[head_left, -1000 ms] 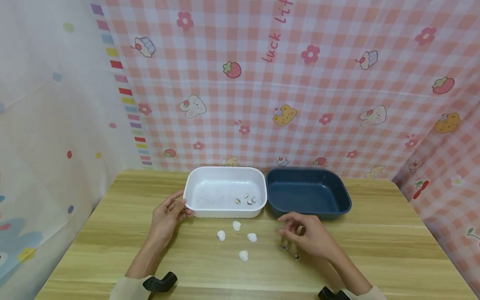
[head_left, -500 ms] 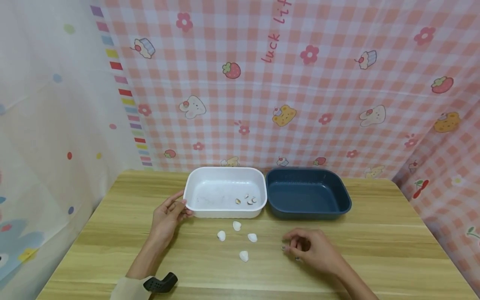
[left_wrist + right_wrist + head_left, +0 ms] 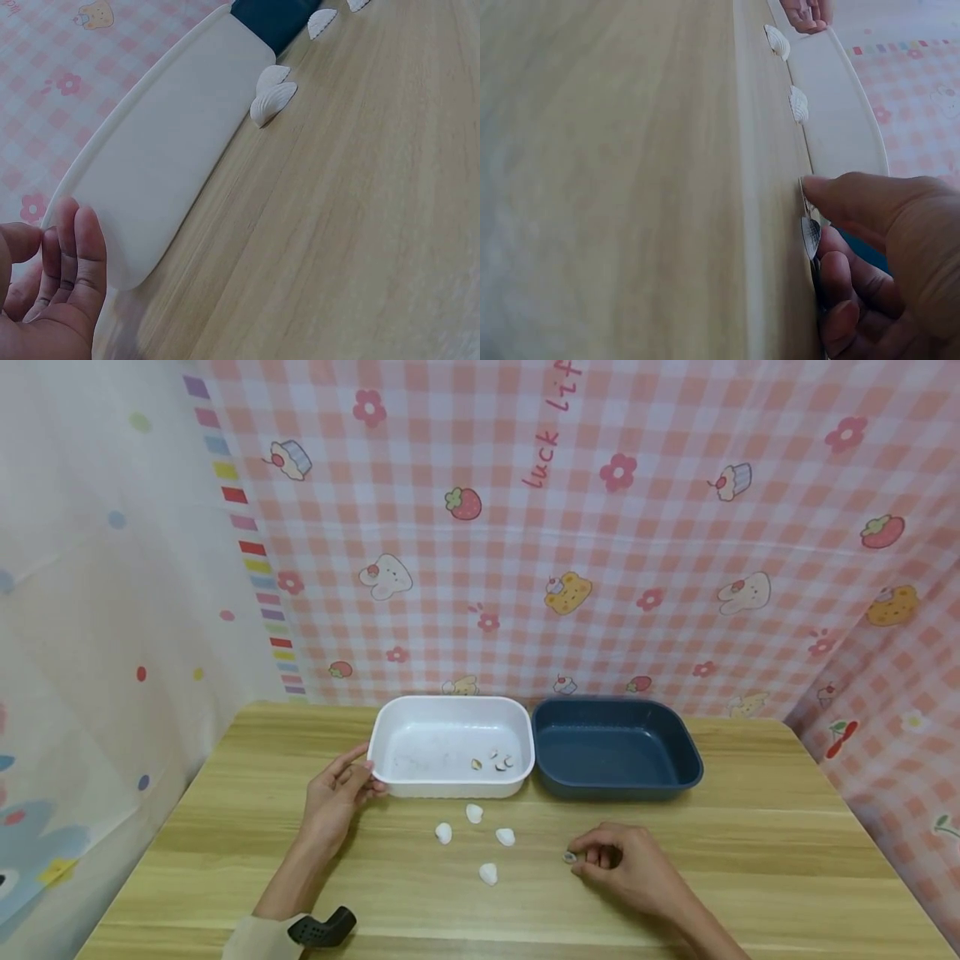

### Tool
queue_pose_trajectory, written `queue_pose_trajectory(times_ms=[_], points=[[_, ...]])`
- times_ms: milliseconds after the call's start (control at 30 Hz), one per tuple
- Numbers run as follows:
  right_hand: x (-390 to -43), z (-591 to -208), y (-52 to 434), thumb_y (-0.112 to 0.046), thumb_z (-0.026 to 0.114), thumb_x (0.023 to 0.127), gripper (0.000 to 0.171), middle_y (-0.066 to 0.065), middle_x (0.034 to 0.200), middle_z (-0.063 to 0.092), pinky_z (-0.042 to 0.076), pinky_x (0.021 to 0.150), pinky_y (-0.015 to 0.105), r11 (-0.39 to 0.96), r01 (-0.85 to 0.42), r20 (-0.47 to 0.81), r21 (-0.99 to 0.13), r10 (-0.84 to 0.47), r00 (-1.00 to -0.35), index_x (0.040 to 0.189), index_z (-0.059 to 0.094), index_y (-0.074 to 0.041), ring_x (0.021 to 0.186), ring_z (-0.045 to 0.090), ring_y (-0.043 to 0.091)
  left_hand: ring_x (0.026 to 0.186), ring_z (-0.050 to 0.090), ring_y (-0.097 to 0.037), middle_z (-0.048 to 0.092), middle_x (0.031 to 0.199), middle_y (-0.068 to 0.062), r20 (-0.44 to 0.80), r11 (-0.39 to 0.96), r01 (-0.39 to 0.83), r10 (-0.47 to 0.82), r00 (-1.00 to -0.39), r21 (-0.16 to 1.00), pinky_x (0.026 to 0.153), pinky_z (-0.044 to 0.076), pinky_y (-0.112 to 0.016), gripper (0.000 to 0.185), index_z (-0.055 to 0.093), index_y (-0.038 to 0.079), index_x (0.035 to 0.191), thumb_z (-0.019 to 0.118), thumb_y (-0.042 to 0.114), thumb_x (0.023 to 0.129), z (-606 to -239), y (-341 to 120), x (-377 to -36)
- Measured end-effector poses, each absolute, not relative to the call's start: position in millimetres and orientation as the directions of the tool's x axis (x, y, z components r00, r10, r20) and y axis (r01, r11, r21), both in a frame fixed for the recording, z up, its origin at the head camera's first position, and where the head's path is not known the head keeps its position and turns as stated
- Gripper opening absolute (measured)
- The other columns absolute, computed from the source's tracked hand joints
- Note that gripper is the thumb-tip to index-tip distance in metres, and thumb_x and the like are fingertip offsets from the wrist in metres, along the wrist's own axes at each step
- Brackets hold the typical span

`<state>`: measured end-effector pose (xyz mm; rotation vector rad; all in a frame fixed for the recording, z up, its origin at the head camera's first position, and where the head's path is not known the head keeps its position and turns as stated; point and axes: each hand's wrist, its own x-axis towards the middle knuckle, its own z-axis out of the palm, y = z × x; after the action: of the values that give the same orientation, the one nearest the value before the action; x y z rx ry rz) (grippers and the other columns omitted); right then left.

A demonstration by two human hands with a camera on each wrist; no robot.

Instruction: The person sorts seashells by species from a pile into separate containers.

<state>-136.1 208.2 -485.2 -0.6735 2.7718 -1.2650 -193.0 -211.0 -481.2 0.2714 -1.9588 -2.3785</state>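
The right hand [image 3: 626,867] is pinching a small dark shell [image 3: 569,857] between thumb and fingers [image 3: 838,196], low on the tabletop [image 3: 750,860]: a pick-up is judged under way. Four white shells [image 3: 488,873] are lying just left of those fingers. Beyond, the left hand [image 3: 335,793] is resting relaxed fingers against the white tray [image 3: 450,783]. The dark blue tray [image 3: 617,787] is standing beside it. The next move calls for a clean lift.

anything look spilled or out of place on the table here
Nothing looks spilled or damaged. Four white shells lie loose on the table before the white tray; the blue tray holds nothing visible. The right hand pinches a small dark shell.
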Motion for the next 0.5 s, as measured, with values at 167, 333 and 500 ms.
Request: queue_pose_trajectory(times_ms=[167,333,500], points=[[-136.9,-488.8,207.5,-0.02,0.085,0.086,0.01,-0.015,0.075,0.063,0.05,0.055,0.018,0.585,-0.39,0.184,-0.711,-0.38,-0.906,0.094,0.08,-0.024,0.065,0.054,-0.002,0.071,0.069,-0.008,0.068,0.081,0.005,-0.104,-0.193,-0.074,-0.152,-0.983,0.978,0.073,0.064,-0.021,0.043,0.051,0.004,0.147,0.058,0.005,0.104,-482.3,-210.7,-193.7],[-137.2,-490.1,206.4,-0.024,0.084,0.087,0.008,-0.016,0.074,0.063,0.05,0.055,0.018,0.602,-0.375,0.176,-0.705,-0.365,-0.914,0.092,0.079,-0.027,0.065,0.054,-0.002,0.071,0.069,-0.007,0.068,0.081,0.005,-0.103,-0.186,-0.074,-0.154,-0.983,0.98,0.074,0.064,-0.022,0.043,0.051,0.004,0.147,0.058,0.005,0.104,-482.0,-210.5,-193.7],[-137.3,-489.1,205.2,-0.028,0.084,0.087,0.006,-0.016,0.073,0.062,0.049,0.055,0.017,0.615,-0.361,0.163,-0.701,-0.355,-0.921,0.09,0.079,-0.029,0.064,0.053,-0.002,0.071,0.069,-0.007,0.068,0.081,0.005,-0.105,-0.184,-0.076,-0.154,-0.982,0.98,0.072,0.063,-0.02,0.043,0.051,0.005,0.147,0.057,0.006,0.105,-481.5,-210.7,-193.2]])
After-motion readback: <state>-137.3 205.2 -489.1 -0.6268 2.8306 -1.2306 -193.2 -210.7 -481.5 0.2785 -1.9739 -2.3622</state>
